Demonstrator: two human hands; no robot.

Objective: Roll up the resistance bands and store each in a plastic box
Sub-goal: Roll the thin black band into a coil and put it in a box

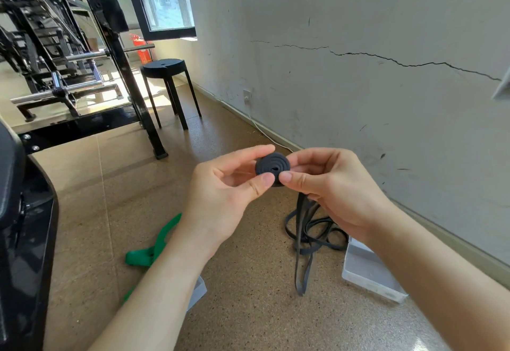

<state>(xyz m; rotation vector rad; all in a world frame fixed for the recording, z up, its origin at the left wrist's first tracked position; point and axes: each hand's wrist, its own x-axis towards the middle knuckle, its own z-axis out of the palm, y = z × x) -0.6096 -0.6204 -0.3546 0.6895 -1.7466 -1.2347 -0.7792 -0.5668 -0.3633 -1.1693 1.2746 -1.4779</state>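
A black resistance band (272, 167) is partly wound into a small flat coil, held up in front of me. My left hand (223, 193) pinches the coil between thumb and fingers on its left side. My right hand (331, 185) pinches it from the right, thumb on its face. The rest of the black band hangs from under my right hand and lies in loose loops on the floor (311, 232). A green resistance band (154, 248) lies unrolled on the floor, partly hidden by my left forearm. A clear plastic box (367, 270) sits on the floor under my right forearm.
Another clear box (199, 291) peeks out behind my left forearm. A black stool (168, 74) stands by the cracked grey wall. Black gym machine frames (132, 96) and a padded seat (11, 179) fill the left side. The floor is brown cork.
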